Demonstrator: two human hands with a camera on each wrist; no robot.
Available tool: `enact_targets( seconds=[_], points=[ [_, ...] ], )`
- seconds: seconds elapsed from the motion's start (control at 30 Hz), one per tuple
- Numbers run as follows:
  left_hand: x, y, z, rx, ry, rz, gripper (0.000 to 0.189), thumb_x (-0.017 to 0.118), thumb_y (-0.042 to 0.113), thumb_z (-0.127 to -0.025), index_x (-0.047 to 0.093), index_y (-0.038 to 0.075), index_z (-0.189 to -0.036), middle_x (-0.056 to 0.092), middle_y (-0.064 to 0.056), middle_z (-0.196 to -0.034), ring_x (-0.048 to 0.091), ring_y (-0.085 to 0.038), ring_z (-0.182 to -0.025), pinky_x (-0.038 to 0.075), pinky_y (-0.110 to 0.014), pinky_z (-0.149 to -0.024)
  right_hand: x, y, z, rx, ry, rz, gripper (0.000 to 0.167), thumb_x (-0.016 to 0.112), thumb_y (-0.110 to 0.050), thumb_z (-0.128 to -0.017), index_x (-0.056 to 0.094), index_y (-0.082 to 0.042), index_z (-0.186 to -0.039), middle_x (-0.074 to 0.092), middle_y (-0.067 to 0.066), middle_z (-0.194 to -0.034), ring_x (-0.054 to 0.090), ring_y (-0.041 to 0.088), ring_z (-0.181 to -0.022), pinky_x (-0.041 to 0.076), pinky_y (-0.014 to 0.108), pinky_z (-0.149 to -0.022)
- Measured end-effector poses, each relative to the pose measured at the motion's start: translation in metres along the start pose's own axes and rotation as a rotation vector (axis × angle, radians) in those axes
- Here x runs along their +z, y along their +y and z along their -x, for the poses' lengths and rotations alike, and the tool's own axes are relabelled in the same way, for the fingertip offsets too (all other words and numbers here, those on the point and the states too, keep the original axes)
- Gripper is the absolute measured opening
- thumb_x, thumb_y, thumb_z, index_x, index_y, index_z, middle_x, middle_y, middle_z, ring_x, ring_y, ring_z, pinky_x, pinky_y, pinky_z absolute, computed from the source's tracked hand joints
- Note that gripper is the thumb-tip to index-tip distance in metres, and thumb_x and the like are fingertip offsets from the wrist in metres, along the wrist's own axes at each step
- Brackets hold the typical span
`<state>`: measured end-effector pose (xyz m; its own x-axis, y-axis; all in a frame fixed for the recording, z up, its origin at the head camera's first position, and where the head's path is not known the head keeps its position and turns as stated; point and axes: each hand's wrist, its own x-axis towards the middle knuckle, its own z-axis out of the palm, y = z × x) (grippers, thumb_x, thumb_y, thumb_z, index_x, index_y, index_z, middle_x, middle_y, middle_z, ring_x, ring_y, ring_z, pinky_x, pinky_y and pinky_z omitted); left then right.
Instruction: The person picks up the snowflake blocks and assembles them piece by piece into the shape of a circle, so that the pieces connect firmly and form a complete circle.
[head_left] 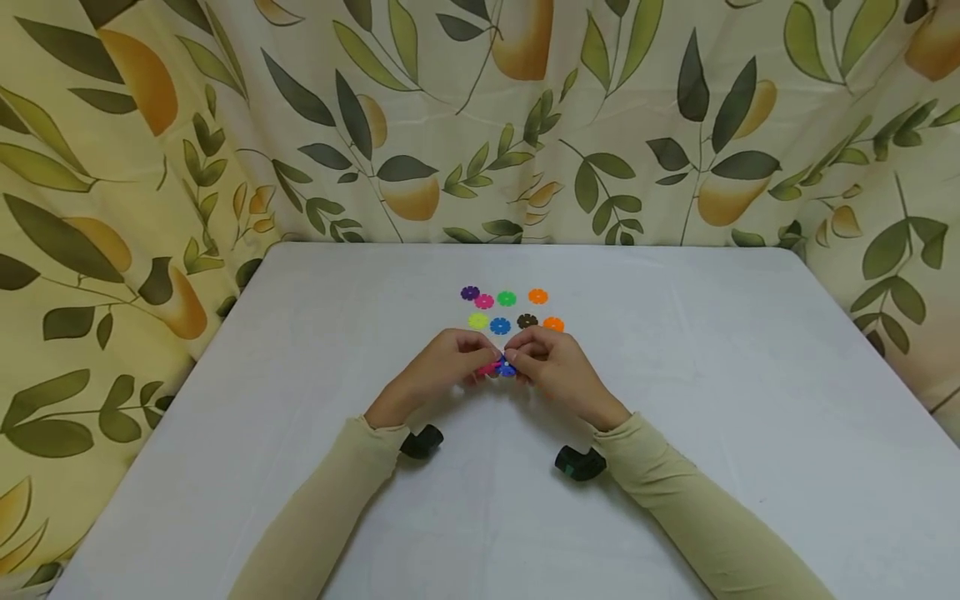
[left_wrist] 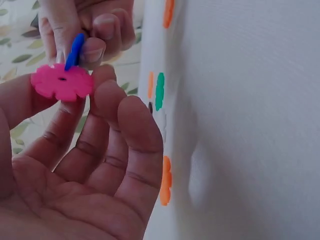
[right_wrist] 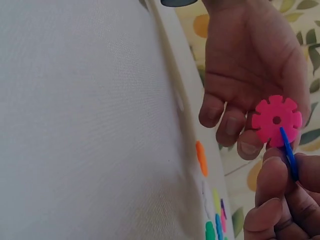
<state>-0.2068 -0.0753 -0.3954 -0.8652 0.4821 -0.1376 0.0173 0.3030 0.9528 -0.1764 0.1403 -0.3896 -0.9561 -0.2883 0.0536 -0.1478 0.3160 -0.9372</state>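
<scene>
A person in long pale sleeves works with both bare hands held together above a white table [head_left: 315,333], in front of a curtain [head_left: 465,108] printed with leaves and fruit. The left hand [head_left: 453,360] pinches a notched pink disc [left_wrist: 52,86] by its edge between thumb and finger; the right hand [head_left: 558,367] pinches a blue disc [left_wrist: 76,50], turned edge-on to the pink one. The two discs meet at the pink rim, crossing at an angle, and the blue one appears to sit at least partly in a slot; how firmly, the pictures do not show. Just beyond the hands, eight more discs lie on the table in two loose rows: purple [head_left: 469,292], a second pink [head_left: 483,301], green [head_left: 507,298] and orange [head_left: 537,296] at the back, then yellow [head_left: 478,321], a second blue [head_left: 500,326], brown [head_left: 527,321] and a second orange [head_left: 553,323]. The work looks barely begun: one pair is coming together, while none of those eight seems fitted to another.
</scene>
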Motion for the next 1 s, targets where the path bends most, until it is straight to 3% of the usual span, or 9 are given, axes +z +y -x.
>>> enact_targets(
  seconds=[0.33,0.47,0.63,0.8,1.0],
  points=[
    [-0.01,-0.001,0.0,-0.02,0.009,0.038,0.021,0.062,0.02,-0.109,0.074,0.002,-0.109,0.071,-0.009,-0.094,0.066,-0.025,-0.081,0.059,-0.034,-0.076,-0.008,0.012,-0.01,-0.001,0.064,0.073,0.018,0.064,-0.012,-0.108,0.072,0.004,-0.111,0.074,0.015,-0.09,0.069,0.034,-0.08,0.056,0.031,-0.07],
    [-0.014,-0.001,0.002,-0.039,0.009,0.04,0.022,0.06,0.02,-0.111,0.072,0.001,-0.116,0.072,-0.011,-0.099,0.068,-0.028,-0.086,0.06,-0.034,-0.081,-0.012,0.018,-0.014,0.001,0.105,0.192,0.021,0.064,-0.014,-0.107,0.073,0.003,-0.114,0.074,0.013,-0.097,0.068,0.03,-0.09,0.056,0.035,-0.08],
    [-0.015,-0.001,0.003,-0.05,0.023,0.063,0.027,0.058,0.019,-0.112,0.069,-0.001,-0.126,0.072,-0.012,-0.104,0.07,-0.03,-0.091,0.06,-0.035,-0.085,-0.014,0.023,-0.017,-0.035,0.042,0.389,0.022,0.066,-0.011,-0.104,0.073,0.003,-0.119,0.072,0.01,-0.095,0.064,0.028,-0.089,0.053,0.04,-0.082],
    [-0.016,-0.001,0.003,-0.042,0.023,0.083,0.028,0.058,0.018,-0.112,0.068,-0.002,-0.129,0.074,-0.013,-0.106,0.069,-0.03,-0.092,0.06,-0.036,-0.086,-0.016,0.025,-0.019,-0.062,-0.036,0.441,0.031,0.069,-0.008,-0.1,0.071,0.007,-0.127,0.068,0.013,-0.093,0.06,0.029,-0.086,0.05,0.039,-0.074],
    [-0.015,-0.001,0.002,-0.043,0.011,0.073,0.025,0.058,0.018,-0.112,0.069,-0.001,-0.125,0.072,-0.012,-0.103,0.07,-0.03,-0.089,0.06,-0.035,-0.084,-0.017,0.029,-0.021,-0.096,-0.069,0.485,0.03,0.069,-0.004,-0.099,0.073,0.005,-0.127,0.065,0.012,-0.09,0.055,0.029,-0.087,0.044,0.037,-0.069]
  ],
)
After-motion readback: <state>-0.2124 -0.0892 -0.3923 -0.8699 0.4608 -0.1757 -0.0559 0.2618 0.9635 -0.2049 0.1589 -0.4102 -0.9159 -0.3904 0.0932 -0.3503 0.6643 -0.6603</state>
